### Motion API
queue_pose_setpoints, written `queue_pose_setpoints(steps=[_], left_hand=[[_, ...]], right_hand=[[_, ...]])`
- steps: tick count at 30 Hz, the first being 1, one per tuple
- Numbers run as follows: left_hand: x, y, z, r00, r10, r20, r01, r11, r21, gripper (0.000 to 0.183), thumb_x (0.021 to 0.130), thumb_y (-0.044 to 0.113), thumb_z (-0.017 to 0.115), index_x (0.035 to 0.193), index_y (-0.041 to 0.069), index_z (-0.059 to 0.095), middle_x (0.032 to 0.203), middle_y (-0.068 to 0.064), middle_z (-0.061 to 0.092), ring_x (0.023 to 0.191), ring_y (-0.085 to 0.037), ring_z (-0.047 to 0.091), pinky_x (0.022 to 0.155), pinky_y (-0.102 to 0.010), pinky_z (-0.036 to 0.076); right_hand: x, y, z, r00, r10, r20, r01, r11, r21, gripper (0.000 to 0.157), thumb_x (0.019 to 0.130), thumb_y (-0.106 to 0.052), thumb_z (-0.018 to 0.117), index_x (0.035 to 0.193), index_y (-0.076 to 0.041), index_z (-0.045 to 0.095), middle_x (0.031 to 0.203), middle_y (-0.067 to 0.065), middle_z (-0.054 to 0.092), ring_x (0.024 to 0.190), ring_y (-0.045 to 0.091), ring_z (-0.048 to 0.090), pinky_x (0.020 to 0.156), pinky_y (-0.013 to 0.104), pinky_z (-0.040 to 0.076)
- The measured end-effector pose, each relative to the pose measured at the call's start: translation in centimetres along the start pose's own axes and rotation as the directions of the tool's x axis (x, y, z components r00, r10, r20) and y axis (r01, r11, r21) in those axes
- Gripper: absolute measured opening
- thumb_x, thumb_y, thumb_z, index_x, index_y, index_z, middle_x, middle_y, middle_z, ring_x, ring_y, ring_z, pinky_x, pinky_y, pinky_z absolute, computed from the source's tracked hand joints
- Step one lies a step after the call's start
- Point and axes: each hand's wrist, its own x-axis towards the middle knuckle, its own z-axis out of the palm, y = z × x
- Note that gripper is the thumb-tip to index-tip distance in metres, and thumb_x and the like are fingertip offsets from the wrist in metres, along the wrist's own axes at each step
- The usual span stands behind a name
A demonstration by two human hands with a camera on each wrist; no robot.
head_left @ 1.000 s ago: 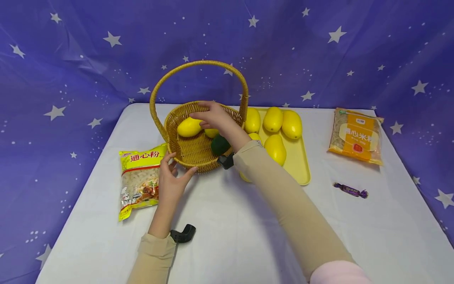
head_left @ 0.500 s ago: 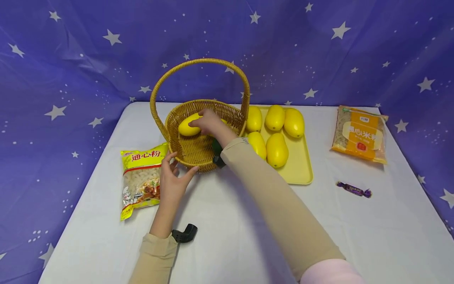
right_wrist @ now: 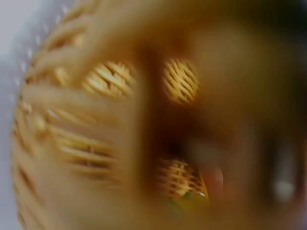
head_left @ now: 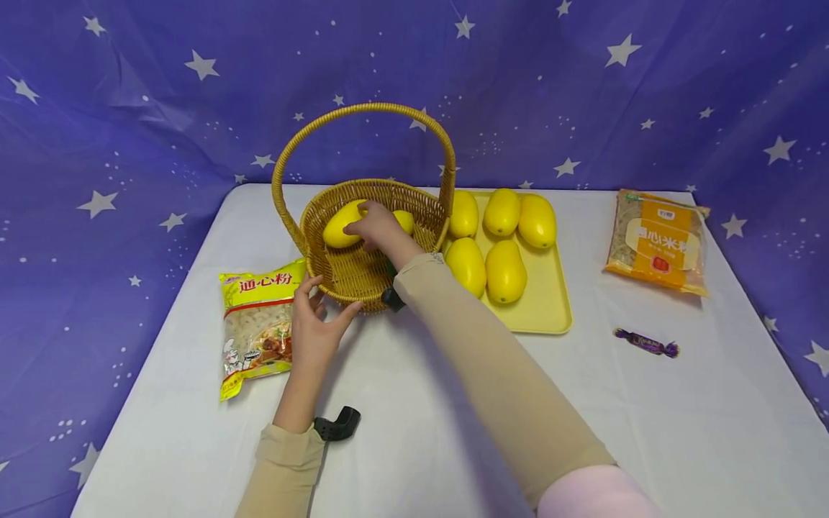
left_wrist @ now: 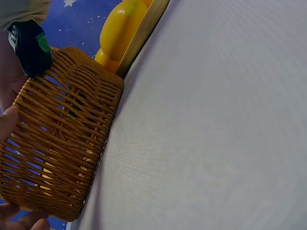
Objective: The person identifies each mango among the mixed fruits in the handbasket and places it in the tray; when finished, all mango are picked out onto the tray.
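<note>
In the head view, a wicker basket (head_left: 359,280) with a tall arched handle stands at the table's back, left of centre. My right hand (head_left: 382,234) reaches into it and grips the right end of a yellow mango (head_left: 338,229). Another yellow mango (head_left: 404,221) shows partly behind that hand. A dark green fruit (head_left: 391,267) is mostly hidden by my wrist. My left hand (head_left: 315,331) holds the basket's near left side, thumb and fingers spread along it. In the left wrist view its thumb (left_wrist: 8,123) presses the weave. The right wrist view is blurred, mostly wickerwork.
A yellow tray (head_left: 540,309) with several mangoes (head_left: 506,272) adjoins the basket's right side. A yellow pasta bag (head_left: 259,338) lies left of my left hand. Farther right are an orange noodle bag (head_left: 659,244) and a purple wrapped candy (head_left: 646,343).
My right hand has lowered and shifted left inside the basket, from above the mango to a grip on it. The mango has turned slightly. My left hand stays on the basket.
</note>
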Motion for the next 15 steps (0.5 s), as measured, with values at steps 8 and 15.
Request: queue_pose_setpoints(steps=[8,15], left_hand=[[0.1,-0.4,-0.1,1.0,-0.002,0.008,0.002,1.0,-0.023,0.081,0.077,0.036,0.082,0.14,0.012,0.037,0.158,-0.002,0.018,0.132,-0.028,0.042,0.108,-0.04,0.039],[0.1,-0.2,0.0,1.0,0.014,0.001,-0.014,1.0,0.0,0.081,0.077,0.039,0.081,0.14,0.013,0.037,0.157,-0.004,0.018,0.13,-0.029,0.044,0.107,-0.04,0.04]], right_hand=[[0.5,1.6,2.1,0.996,-0.081,-0.049,0.085,0.992,0.089,0.067,0.092,-0.02,0.068,0.15,-0.02,0.035,0.149,0.005,0.04,0.096,0.021,0.059,0.074,0.028,0.054],[0.5,1.9,3.0,0.984,-0.102,-0.148,0.136,0.96,0.243,0.06,0.093,-0.021,0.067,0.147,-0.02,0.042,0.148,0.001,0.042,0.09,0.03,0.062,0.075,0.035,0.056]])
